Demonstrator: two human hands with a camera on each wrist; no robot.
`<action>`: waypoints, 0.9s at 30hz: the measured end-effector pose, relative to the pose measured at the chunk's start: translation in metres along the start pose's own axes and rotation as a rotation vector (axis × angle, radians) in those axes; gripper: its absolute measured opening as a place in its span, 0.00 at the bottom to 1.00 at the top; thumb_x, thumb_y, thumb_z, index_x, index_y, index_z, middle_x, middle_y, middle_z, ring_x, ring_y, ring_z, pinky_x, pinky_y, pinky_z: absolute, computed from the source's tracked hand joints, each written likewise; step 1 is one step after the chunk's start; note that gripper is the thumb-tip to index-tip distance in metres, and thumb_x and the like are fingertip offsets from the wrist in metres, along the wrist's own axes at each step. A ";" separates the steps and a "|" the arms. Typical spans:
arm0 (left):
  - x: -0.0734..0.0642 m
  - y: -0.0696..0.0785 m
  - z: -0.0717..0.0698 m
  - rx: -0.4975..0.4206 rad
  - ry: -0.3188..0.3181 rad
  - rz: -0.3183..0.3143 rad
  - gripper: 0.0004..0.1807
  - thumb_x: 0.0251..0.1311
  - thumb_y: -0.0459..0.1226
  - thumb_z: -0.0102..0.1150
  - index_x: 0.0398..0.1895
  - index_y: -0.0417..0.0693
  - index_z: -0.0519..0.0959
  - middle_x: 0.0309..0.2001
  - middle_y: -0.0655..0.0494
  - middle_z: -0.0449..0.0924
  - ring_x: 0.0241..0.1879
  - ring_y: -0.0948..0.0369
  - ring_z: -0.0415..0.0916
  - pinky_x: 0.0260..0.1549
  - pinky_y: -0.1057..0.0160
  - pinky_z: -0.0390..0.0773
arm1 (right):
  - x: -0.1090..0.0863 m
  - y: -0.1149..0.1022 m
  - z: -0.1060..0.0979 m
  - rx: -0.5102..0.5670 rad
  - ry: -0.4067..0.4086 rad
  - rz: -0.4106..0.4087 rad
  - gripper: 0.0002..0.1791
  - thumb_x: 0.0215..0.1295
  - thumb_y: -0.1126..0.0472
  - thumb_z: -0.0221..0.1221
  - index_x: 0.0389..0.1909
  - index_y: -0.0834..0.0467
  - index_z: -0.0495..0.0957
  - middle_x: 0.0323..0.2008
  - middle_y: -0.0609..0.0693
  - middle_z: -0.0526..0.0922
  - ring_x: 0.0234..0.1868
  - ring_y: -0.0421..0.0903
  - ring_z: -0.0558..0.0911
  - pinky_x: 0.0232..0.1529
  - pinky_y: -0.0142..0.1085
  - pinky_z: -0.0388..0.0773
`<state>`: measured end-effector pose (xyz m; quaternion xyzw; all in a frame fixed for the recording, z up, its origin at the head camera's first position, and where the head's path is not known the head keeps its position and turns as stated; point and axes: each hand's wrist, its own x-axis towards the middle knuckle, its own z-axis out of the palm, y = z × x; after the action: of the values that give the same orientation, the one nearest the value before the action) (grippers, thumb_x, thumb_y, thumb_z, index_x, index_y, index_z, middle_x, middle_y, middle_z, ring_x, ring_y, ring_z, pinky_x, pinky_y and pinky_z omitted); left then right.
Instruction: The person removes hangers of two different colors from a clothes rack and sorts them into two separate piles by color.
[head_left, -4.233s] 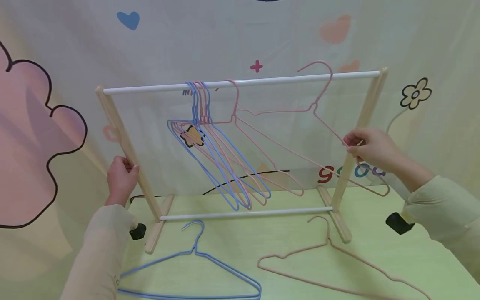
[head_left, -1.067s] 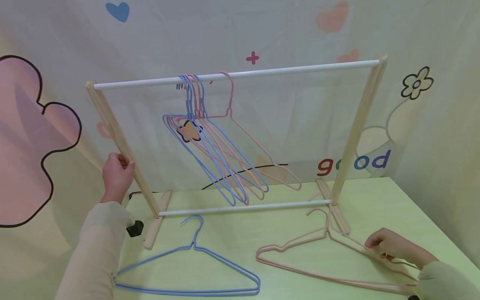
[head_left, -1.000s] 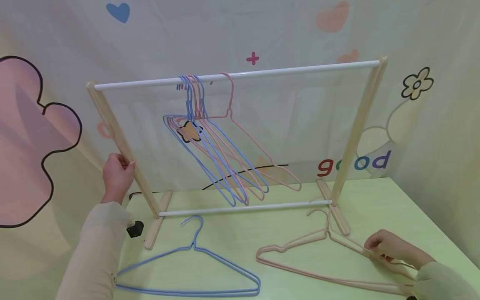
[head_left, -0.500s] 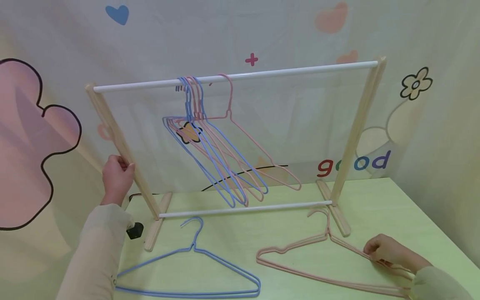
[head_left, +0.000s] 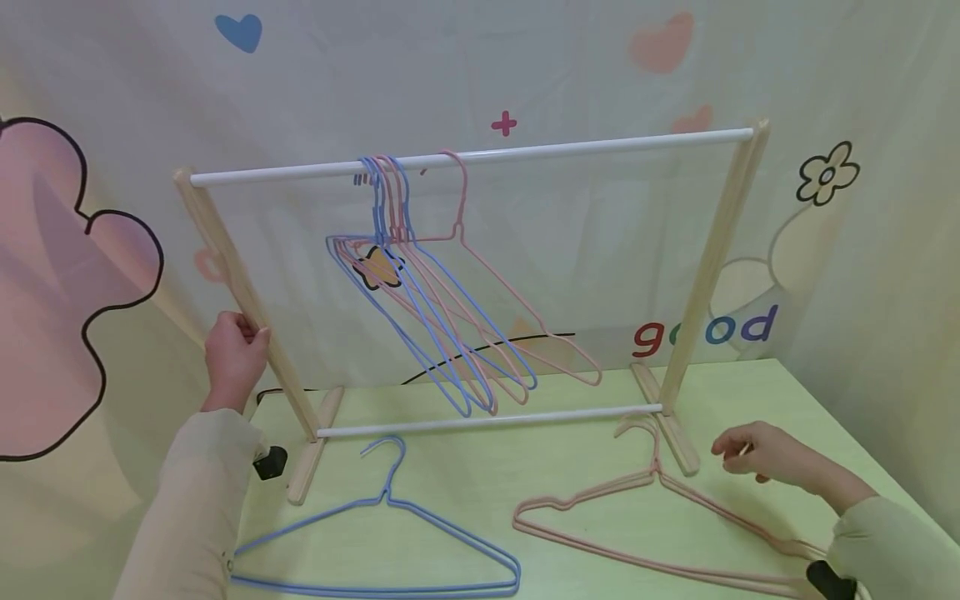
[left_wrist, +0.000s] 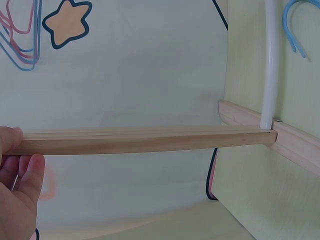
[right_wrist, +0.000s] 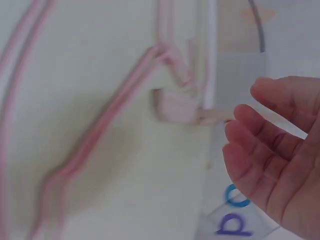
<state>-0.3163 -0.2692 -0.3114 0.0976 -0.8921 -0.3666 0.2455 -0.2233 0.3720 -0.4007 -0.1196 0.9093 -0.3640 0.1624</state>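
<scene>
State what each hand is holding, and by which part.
The left hand grips the left wooden upright near its mid-height, between thumb and fingers. The right hand holds nothing.

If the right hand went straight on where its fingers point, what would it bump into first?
Likely the rack's wooden foot, ahead of the right hand; the hand's height is unclear, so it might meet the post instead.

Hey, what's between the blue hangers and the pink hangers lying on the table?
Just bare tabletop; the blue hangers and the pink hangers don't touch, as the head view shows.
</scene>
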 end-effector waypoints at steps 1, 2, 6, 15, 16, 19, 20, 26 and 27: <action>0.000 0.000 0.000 -0.002 0.003 -0.001 0.16 0.60 0.37 0.46 0.46 0.34 0.63 0.41 0.41 0.69 0.39 0.50 0.69 0.35 0.58 0.72 | 0.001 -0.009 -0.004 0.007 -0.005 -0.009 0.15 0.56 0.63 0.55 0.42 0.68 0.72 0.31 0.52 0.74 0.27 0.39 0.71 0.24 0.38 0.72; -0.001 0.000 0.000 -0.003 0.002 -0.001 0.16 0.60 0.37 0.46 0.46 0.33 0.63 0.41 0.40 0.69 0.40 0.49 0.69 0.35 0.58 0.72 | 0.003 -0.019 -0.009 0.015 -0.010 -0.019 0.16 0.56 0.62 0.55 0.44 0.68 0.72 0.31 0.53 0.74 0.28 0.39 0.71 0.26 0.38 0.72; -0.001 0.000 -0.001 -0.004 0.000 0.006 0.17 0.61 0.38 0.46 0.46 0.33 0.63 0.41 0.40 0.69 0.40 0.49 0.69 0.36 0.57 0.72 | 0.008 -0.056 -0.024 0.034 -0.031 -0.097 0.18 0.58 0.61 0.54 0.47 0.68 0.70 0.35 0.54 0.75 0.34 0.40 0.74 0.31 0.39 0.75; -0.001 0.000 -0.001 -0.007 -0.009 0.005 0.18 0.61 0.38 0.46 0.47 0.32 0.62 0.42 0.39 0.69 0.40 0.48 0.69 0.37 0.55 0.73 | 0.027 -0.142 -0.036 0.052 -0.051 -0.239 0.18 0.58 0.60 0.55 0.47 0.67 0.71 0.40 0.55 0.76 0.37 0.38 0.77 0.36 0.38 0.76; -0.001 0.001 -0.002 -0.006 -0.010 0.003 0.17 0.61 0.38 0.46 0.47 0.32 0.62 0.42 0.39 0.69 0.40 0.48 0.69 0.37 0.55 0.73 | 0.030 -0.150 -0.037 0.059 -0.053 -0.248 0.19 0.58 0.60 0.55 0.47 0.67 0.71 0.40 0.55 0.76 0.37 0.38 0.77 0.36 0.38 0.77; -0.002 0.002 -0.002 -0.007 -0.006 0.000 0.17 0.61 0.37 0.46 0.46 0.32 0.63 0.42 0.39 0.69 0.40 0.48 0.69 0.38 0.55 0.72 | 0.038 -0.171 -0.038 0.078 -0.062 -0.250 0.20 0.58 0.60 0.55 0.49 0.66 0.70 0.42 0.55 0.75 0.39 0.39 0.77 0.39 0.38 0.76; -0.002 0.002 -0.002 -0.006 -0.003 0.002 0.17 0.61 0.37 0.46 0.46 0.32 0.63 0.41 0.39 0.69 0.40 0.48 0.69 0.38 0.55 0.72 | 0.041 -0.177 -0.038 0.082 -0.063 -0.253 0.20 0.58 0.60 0.55 0.50 0.66 0.69 0.43 0.56 0.75 0.40 0.40 0.77 0.39 0.39 0.76; -0.001 0.001 -0.001 -0.001 0.003 0.006 0.17 0.60 0.37 0.46 0.46 0.32 0.63 0.41 0.39 0.69 0.39 0.48 0.69 0.36 0.55 0.72 | 0.060 -0.209 -0.037 0.070 -0.031 -0.260 0.20 0.58 0.61 0.55 0.52 0.63 0.68 0.46 0.58 0.74 0.41 0.46 0.76 0.39 0.37 0.76; -0.001 0.002 -0.002 -0.002 0.003 0.003 0.17 0.60 0.37 0.46 0.46 0.32 0.63 0.40 0.39 0.69 0.39 0.49 0.69 0.36 0.55 0.72 | 0.063 -0.214 -0.037 0.066 -0.023 -0.261 0.20 0.58 0.61 0.55 0.52 0.62 0.68 0.46 0.58 0.74 0.41 0.47 0.76 0.38 0.37 0.76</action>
<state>-0.3144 -0.2686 -0.3097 0.0965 -0.8914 -0.3671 0.2475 -0.2740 0.2229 -0.2389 -0.2357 0.8715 -0.4105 0.1279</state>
